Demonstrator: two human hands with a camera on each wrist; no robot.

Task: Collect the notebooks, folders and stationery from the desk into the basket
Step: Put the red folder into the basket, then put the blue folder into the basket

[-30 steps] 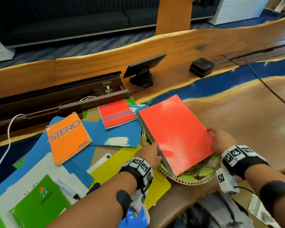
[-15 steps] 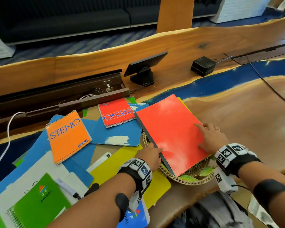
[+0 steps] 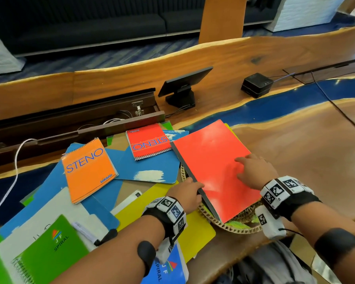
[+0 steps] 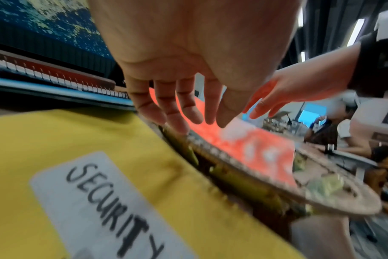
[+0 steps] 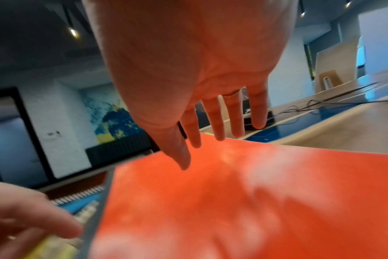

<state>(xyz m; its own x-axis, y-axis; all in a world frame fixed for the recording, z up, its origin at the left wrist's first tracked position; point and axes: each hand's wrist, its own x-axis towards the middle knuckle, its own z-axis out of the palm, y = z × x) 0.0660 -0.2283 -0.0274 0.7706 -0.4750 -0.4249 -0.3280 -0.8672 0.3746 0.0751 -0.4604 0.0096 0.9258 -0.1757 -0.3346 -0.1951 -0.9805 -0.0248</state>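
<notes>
Head view: red notebook (image 3: pixel 213 165) lying across the woven basket (image 3: pixel 240 227), far too big to drop inside, overhanging the rim on every side. Right hand (image 3: pixel 254 171) flat on the cover, fingers straight, not clamped on anything. Left hand (image 3: pixel 186 194) at the dark spine edge, fingers loosely extended against it, nothing pinched as far as the left wrist view shows. Looks light, thin and stiff enough to bridge the rim, glossy cover likely slippery under a flat palm; best taken by the spine edge under the left grip or the free long edge beside the right grip. Long axis running away from both hands toward the far side of the worktop, spine on the left-hand side. Left of the left grip: orange steno pad (image 3: pixel 88 169), yet to be collected.
</notes>
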